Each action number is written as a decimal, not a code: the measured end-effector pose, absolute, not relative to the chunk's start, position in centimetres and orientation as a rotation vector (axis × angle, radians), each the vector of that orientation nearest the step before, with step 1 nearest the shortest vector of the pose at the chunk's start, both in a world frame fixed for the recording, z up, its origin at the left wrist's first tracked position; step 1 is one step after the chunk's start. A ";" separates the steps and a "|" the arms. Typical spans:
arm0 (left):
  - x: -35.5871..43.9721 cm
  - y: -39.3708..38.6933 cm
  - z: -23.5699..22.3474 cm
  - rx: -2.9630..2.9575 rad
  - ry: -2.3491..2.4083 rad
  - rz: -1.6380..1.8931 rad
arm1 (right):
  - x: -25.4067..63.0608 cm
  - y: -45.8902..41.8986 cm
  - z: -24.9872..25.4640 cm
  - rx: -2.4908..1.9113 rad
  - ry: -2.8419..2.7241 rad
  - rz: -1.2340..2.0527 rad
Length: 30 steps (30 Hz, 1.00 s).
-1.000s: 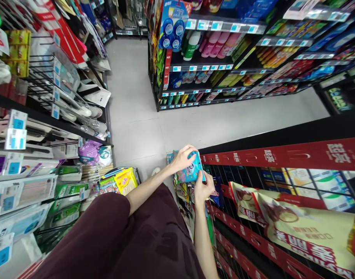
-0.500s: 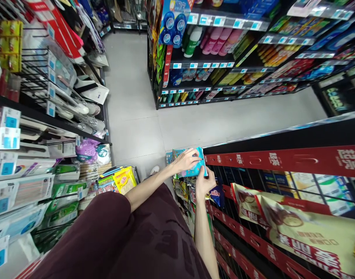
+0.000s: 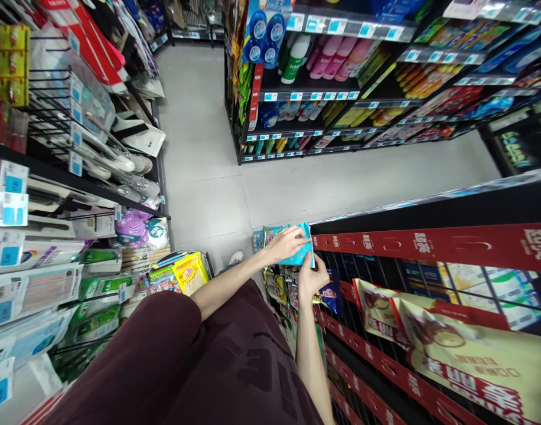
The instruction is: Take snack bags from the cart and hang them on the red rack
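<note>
A light-blue snack packet is between my hands at the near end of the red-striped rack. Across its upper part lies my left hand, with bent fingers closed on the packet near its top edge. My right hand pinches the packet's lower right edge between thumb and fingers. Other hanging packets show just below my hands, and a dark blue packet hangs beside my right wrist. Part of the blue packet is hidden under my left hand.
Large cream-coloured bags hang on the right rack, under a red label strip. At my left stands a basket with yellow packets, beside shelves of packaged goods. Ahead, a shelf unit holds bottles beyond the grey floor.
My left hand has shifted very slightly on the blue packet, its fingers a little further right. My right hand keeps its pinch in nearly the same place.
</note>
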<state>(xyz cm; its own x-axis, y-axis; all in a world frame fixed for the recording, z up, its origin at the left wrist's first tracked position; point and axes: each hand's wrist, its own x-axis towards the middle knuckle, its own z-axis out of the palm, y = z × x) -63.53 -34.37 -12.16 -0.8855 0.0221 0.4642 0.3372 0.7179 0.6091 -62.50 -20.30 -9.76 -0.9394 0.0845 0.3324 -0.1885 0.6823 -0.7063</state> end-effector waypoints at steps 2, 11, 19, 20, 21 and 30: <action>-63.6 -34.3 -12.1 -0.275 -2.508 -0.995 | -62.6 -20.3 -9.8 0.075 -2.562 1.119; -63.7 -34.3 -11.7 -0.286 -2.569 -0.875 | -62.8 -20.1 -9.9 0.025 -2.590 1.066; -63.6 -34.3 -11.5 -0.306 -2.545 -0.873 | -63.0 -20.2 -9.6 0.009 -2.626 1.026; -63.6 -34.3 -11.6 -0.306 -2.548 -0.880 | -63.0 -20.2 -9.6 0.012 -2.629 1.018; -63.6 -34.3 -11.6 -0.302 -2.550 -0.889 | -63.0 -20.1 -9.6 0.019 -2.631 1.010; -63.2 -33.9 -10.7 -0.221 -2.451 -1.134 | -62.7 -20.1 -10.0 0.156 -2.585 0.966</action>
<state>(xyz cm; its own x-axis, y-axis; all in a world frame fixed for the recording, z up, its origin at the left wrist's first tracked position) -63.16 -33.90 -10.72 -0.8953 -0.0346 0.4440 0.3160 0.6534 0.6880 -62.73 -20.11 -10.00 -0.9233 0.0274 0.3832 -0.2306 0.7583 -0.6098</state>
